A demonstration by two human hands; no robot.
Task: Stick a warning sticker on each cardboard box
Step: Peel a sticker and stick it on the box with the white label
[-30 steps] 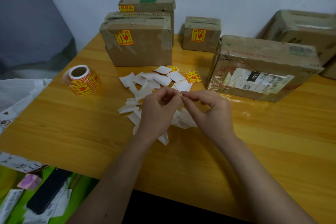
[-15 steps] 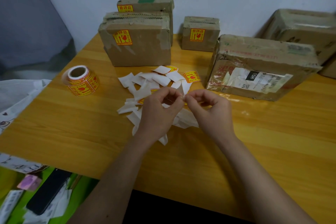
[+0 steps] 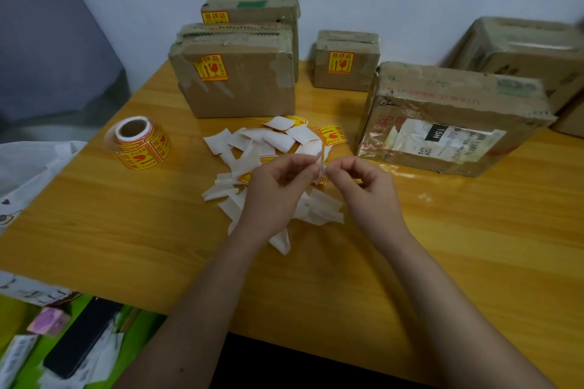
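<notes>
At the middle of the frame, your left hand (image 3: pixel 278 189) and right hand (image 3: pixel 363 189) both pinch one small sticker (image 3: pixel 321 164) between curled fingertips. The roll (image 3: pixel 139 144) lies at left.

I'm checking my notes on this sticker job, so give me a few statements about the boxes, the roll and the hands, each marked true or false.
1. Both hands pinch one sticker between them above the backing scraps. True.
2. The sticker roll stands on top of a box. False: it lies on the table, left of the scraps.
3. The small box by the wall carries a yellow warning sticker. True.
4. The large box with the white shipping label already shows a yellow sticker. False: none is visible on it.
5. The left hand rests flat on the table. False: its fingers are curled on the sticker, opposite the right hand.
</notes>
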